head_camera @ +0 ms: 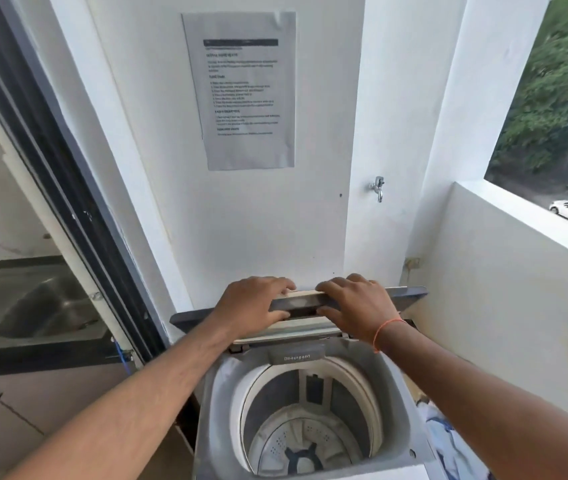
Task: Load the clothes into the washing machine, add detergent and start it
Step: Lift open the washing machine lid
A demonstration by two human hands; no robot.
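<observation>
A grey top-loading washing machine [213, 424] stands below me with its folding lid [410, 296] raised and folded back against the wall. My left hand [251, 306] and my right hand [355, 306] both grip the folded lid's upper edge, fingers over the top and thumbs underneath. The drum [310, 420] lies open with no clothes inside; its pulsator shows at the bottom. A drawer marked Detergent [297, 355] sits shut at the tub's back rim. Light blue and white clothes [448, 441] lie to the right of the machine, partly cut off by my right arm.
A printed notice [244, 91] hangs on the white wall above the machine. A tap [378, 188] sticks out of the wall at the right. A balcony parapet [525, 216] runs along the right. A sliding glass door [67, 188] stands at the left.
</observation>
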